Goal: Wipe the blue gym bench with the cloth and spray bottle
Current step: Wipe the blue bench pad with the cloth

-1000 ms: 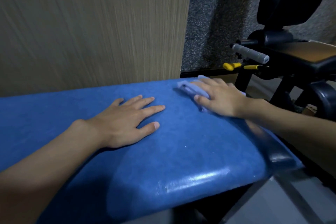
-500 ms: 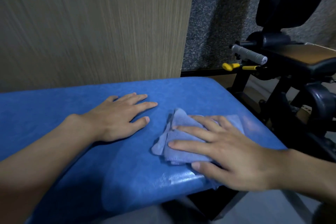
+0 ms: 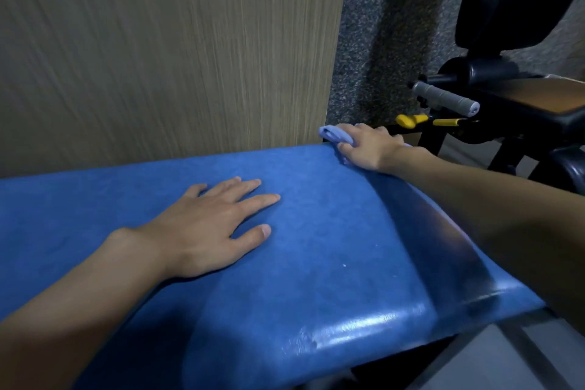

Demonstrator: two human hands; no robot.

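Note:
The blue gym bench (image 3: 332, 263) fills the lower part of the view, its padded end shiny at the near right corner. My left hand (image 3: 209, 228) lies flat on the bench top with fingers spread. My right hand (image 3: 364, 146) is at the bench's far right corner, its fingers curled round a bunched light blue cloth (image 3: 332, 133) that it presses against the far edge. No spray bottle is in view.
A wood-grain wall panel (image 3: 158, 51) stands right behind the bench. A black exercise machine (image 3: 522, 98) with a grey handle (image 3: 443, 96) and yellow levers (image 3: 411, 120) sits at the right, close to the bench end. Grey floor shows at the lower right.
My right hand has carried the cloth from the near right part of the bench top back to the far right corner. My left hand has stayed flat in place.

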